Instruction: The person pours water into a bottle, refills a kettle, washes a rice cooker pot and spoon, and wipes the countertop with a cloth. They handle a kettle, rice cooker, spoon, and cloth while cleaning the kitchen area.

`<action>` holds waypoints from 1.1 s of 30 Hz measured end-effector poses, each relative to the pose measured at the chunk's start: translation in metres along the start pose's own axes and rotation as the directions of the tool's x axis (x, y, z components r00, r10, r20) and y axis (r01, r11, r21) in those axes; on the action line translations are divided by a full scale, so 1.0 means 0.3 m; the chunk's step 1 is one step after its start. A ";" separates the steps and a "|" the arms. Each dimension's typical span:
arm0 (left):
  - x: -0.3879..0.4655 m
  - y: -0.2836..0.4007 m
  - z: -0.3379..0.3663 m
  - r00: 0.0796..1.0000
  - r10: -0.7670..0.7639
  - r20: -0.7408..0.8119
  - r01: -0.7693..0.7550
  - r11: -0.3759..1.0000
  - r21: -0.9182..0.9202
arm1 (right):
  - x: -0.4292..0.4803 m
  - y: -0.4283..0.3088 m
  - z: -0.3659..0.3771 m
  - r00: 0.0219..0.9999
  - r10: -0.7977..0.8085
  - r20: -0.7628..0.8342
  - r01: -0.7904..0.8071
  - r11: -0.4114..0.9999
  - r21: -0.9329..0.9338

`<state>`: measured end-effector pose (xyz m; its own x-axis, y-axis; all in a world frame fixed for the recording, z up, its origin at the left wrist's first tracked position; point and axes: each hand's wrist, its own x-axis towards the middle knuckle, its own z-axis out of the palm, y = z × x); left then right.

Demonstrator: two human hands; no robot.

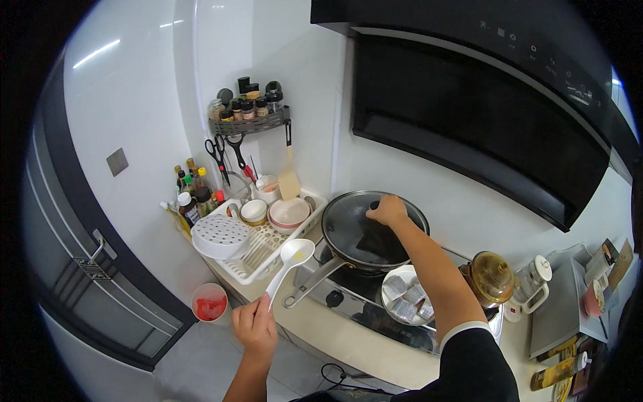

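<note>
My left hand (255, 324) grips the handle of a white ladle (297, 252), its bowl tilted up with a little yellow liquid in it. The ladle is held over the counter's front edge, left of the pan handle. My right hand (390, 210) holds the dark knob of a glass lid (351, 228). That lid covers a dark frying pan (331, 264) on the gas stove (321, 281); whether it rests fully on the rim I cannot tell. Below my right forearm, a white plate (386, 296) bears several silvery fish pieces (405, 309).
A white dish rack (266, 236) with bowls and a perforated white basket (221, 235) stands left of the stove. Sauce bottles (188, 206) crowd the corner. An amber glass pot (492, 279) and a glass kettle (533, 279) stand right. The black range hood (472, 125) overhangs the stove.
</note>
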<state>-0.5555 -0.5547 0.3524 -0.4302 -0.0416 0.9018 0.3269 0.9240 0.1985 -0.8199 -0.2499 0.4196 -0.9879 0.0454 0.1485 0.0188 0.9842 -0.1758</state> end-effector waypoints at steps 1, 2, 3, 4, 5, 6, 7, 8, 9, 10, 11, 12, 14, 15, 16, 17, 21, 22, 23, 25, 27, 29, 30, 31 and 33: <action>0.002 0.006 0.007 1.000 0.002 -0.005 -0.002 1.000 -0.008 | 0.003 0.001 0.003 1.000 -0.016 0.005 0.016 1.000 -0.001; 0.005 0.013 0.017 1.000 0.007 -0.010 -0.007 1.000 -0.023 | 0.007 -0.001 0.007 1.000 -0.016 0.008 0.016 1.000 -0.010; 0.008 0.019 0.027 1.000 0.009 -0.007 -0.009 0.999 -0.041 | 0.011 -0.002 0.010 1.000 -0.004 0.010 0.004 1.000 -0.025; 0.010 0.025 0.035 1.000 0.022 -0.016 -0.022 0.999 -0.047 | 0.014 -0.002 0.014 1.000 0.008 0.005 -0.008 1.000 -0.001; 0.012 0.030 0.040 1.000 0.026 -0.016 -0.027 0.998 -0.050 | 0.016 -0.001 0.017 1.000 0.008 0.007 -0.008 1.000 0.017; 0.013 0.033 0.044 0.999 0.033 -0.020 -0.034 0.998 -0.058 | 0.019 -0.001 0.022 1.000 0.014 0.013 -0.015 0.999 0.030; 0.014 0.035 0.047 0.999 0.039 -0.014 -0.040 0.998 -0.052 | 0.021 0.000 0.027 0.999 0.027 0.020 -0.027 0.999 0.044; 0.015 0.036 0.049 0.999 0.049 -0.012 -0.050 0.997 -0.051 | 0.021 0.002 0.031 1.000 0.008 0.015 -0.009 0.999 0.041; 0.016 0.037 0.051 0.998 0.059 -0.011 -0.060 0.997 -0.050 | 0.021 0.004 0.037 1.000 -0.005 -0.001 0.005 0.999 0.045; 0.017 0.039 0.052 0.998 0.064 -0.009 -0.064 0.996 -0.057 | 0.021 0.007 0.040 1.000 -0.018 -0.019 0.019 0.999 0.046; 0.017 0.042 0.053 0.998 0.068 -0.007 -0.068 0.996 -0.063 | 0.018 0.010 0.044 1.000 -0.019 -0.024 0.020 0.999 0.043; 0.017 0.047 0.053 0.998 0.069 0.002 -0.068 0.995 -0.071 | 0.016 0.011 0.044 0.999 -0.024 -0.029 0.025 0.998 0.051; 0.019 0.060 0.055 0.997 0.075 -0.001 -0.074 0.993 -0.087 | 0.004 0.012 0.039 1.000 0.004 -0.020 -0.003 0.998 0.058; 0.020 0.068 0.057 0.997 0.075 0.004 -0.075 0.993 -0.097 | -0.012 0.013 0.036 0.996 -0.001 -0.091 0.006 0.999 0.051; 0.022 0.078 0.062 0.995 0.101 -0.013 -0.102 0.990 -0.095 | -0.034 0.013 0.033 0.986 0.005 -0.168 0.002 0.999 0.041; 0.024 0.090 0.068 0.992 0.125 -0.028 -0.127 0.987 -0.095 | -0.062 0.013 0.029 0.969 0.027 -0.245 -0.017 0.999 0.042; 0.017 0.165 0.096 0.984 0.174 -0.028 -0.177 0.971 -0.162 | -0.269 0.074 -0.001 0.964 -0.073 -0.257 0.162 0.925 0.343; 0.014 0.189 0.102 0.982 0.186 -0.039 -0.190 0.965 -0.183 | -0.350 0.098 -0.001 0.969 -0.109 -0.220 0.192 0.894 0.405; 0.012 0.217 0.110 0.979 0.200 -0.043 -0.205 0.955 -0.214 | -0.454 0.125 0.005 0.970 -0.122 -0.209 0.217 0.823 0.525; 0.008 0.298 0.141 0.972 0.233 -0.043 -0.235 0.925 -0.300 | -0.678 0.180 0.008 0.971 -0.239 0.000 0.158 0.640 0.752; -0.010 0.387 0.157 0.964 0.267 -0.016 -0.252 0.886 -0.388 | -0.870 0.229 -0.005 0.907 -0.351 0.232 -0.080 0.397 0.914; -0.039 0.498 0.185 0.944 0.328 -0.039 -0.301 0.805 -0.511 | -1.039 0.267 -0.018 0.926 -0.284 0.250 -0.168 0.282 0.945; -0.058 0.551 0.193 0.934 0.353 -0.047 -0.317 0.764 -0.562 | -1.109 0.293 -0.025 0.953 -0.249 0.171 -0.091 0.303 0.949; -0.085 0.607 0.197 0.912 0.410 -0.035 -0.339 0.701 -0.628 | -1.177 0.317 -0.028 0.970 -0.231 0.072 0.006 0.322 0.947; -0.147 0.731 0.198 0.857 0.515 -0.024 -0.363 0.569 -0.738 | -1.312 0.349 -0.027 1.000 0.008 -0.022 0.020 0.161 0.987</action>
<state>-0.5148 -0.3276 0.3332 -0.1799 0.4312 0.8841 0.9630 0.2605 0.0689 -0.4277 -0.1635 0.3506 -0.9841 0.0571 0.1682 -0.1690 -0.0090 -0.9856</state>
